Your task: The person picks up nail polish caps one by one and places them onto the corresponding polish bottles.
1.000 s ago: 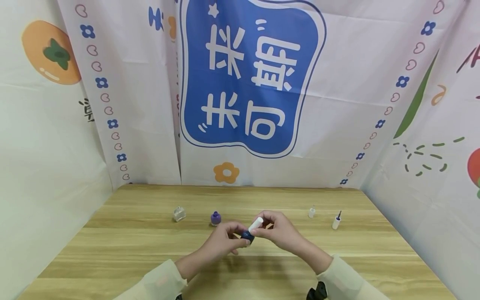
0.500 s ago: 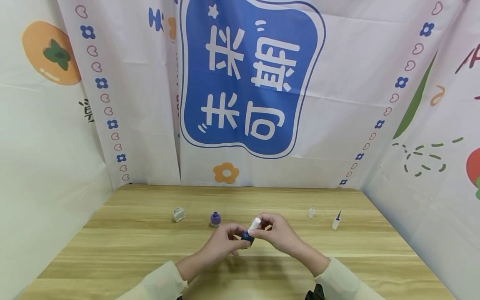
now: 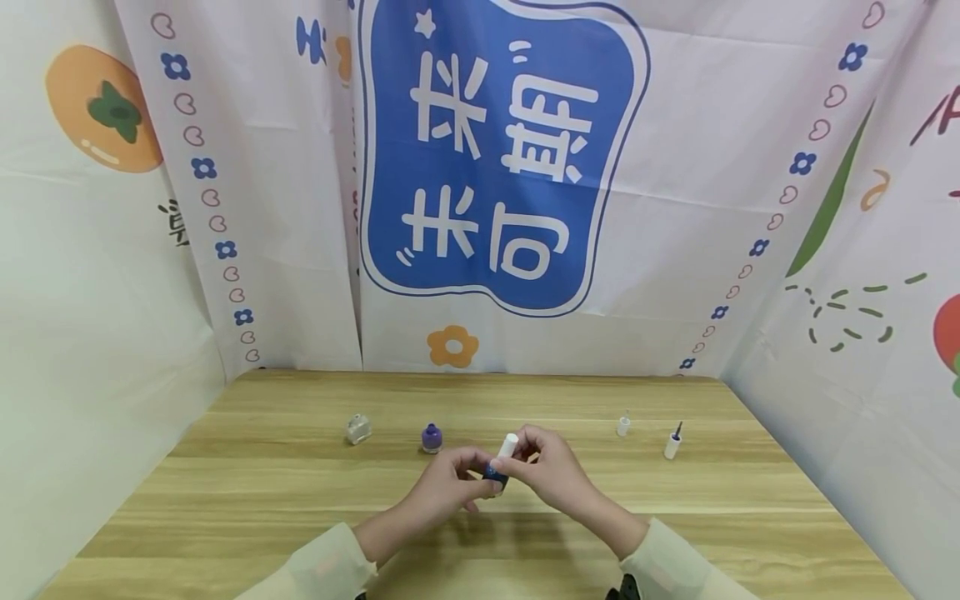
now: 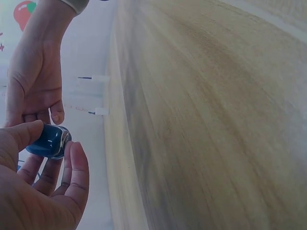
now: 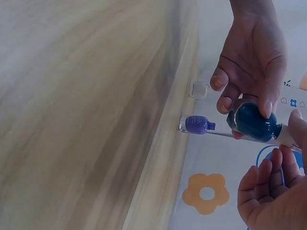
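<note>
Overall, the far side was filled by a white printed cloth (image 3: 712, 125); before it a wooden table (image 3: 262, 500) was spread; on the cloth a blue panel (image 3: 495, 167) was lettered in white; both wrists were partly covered by pale sleeves (image 3: 326, 562); by the left hand (image 3: 444, 483), thumb and fingers closed narrowly, a dark-blue bottle (image 5: 255, 122) was gripped, tilted, above the tabletop; to the left of the hands a clear bottle (image 3: 358, 430) was placed on the table, and between it and the hands a purple bottle (image 3: 431, 438) was stood upright with its neck bare; by the right hand (image 3: 553, 473) a white cap (image 3: 508, 445) was pinched between thumb and fingertips at the dark-blue bottle's neck, though whether it was fully seated could not be told; to the right a nearer cap (image 3: 672, 447) and a farther cap (image 3: 623, 427) were set on end, their brushes pointed upward
</note>
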### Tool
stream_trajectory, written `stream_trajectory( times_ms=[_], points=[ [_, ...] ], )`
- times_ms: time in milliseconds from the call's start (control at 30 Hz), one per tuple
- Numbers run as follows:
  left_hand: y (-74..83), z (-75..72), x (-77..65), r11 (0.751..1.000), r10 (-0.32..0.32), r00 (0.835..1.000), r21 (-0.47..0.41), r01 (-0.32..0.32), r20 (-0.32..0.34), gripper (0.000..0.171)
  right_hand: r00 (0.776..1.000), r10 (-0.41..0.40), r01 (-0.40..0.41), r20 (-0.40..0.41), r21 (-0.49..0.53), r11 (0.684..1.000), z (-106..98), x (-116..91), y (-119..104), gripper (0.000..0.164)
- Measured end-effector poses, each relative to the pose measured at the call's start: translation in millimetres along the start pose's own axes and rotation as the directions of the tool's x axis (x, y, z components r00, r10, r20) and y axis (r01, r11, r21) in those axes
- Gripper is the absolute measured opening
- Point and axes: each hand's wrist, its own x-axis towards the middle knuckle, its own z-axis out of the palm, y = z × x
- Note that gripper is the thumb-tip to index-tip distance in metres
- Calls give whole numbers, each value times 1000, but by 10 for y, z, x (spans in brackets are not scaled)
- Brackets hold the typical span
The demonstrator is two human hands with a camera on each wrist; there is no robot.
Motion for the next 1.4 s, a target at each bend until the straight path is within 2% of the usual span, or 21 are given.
stream_trajectory(
  times_ms=[100,267,400,600,900,1167,1400],
  points=[
    [16,-8,3,1000,-6,1000,3,6,-1,21,1000,3,-4,27,18,1000,-16,42,126,20],
    [46,-32,9,1000,-20,1000,-3,20,15,24,990,-9,0,142,64,998,-102,156,377,23],
    [56,-48,9,999,-25,999,-23,26,41,25,977,-44,25,209,94,995,-174,183,352,28],
    [49,-53,11,999,-30,998,-36,32,62,25,964,-80,57,254,100,993,-202,197,323,26],
    [22,-57,16,998,-37,998,-44,40,59,25,978,-86,64,187,120,991,-135,185,382,18],
    [29,-55,10,997,-49,997,-60,53,58,25,994,-40,27,100,130,991,-47,174,415,16],
    [14,-48,14,998,-37,998,-57,41,54,25,999,-3,-4,42,164,986,17,158,415,20]
  ],
)
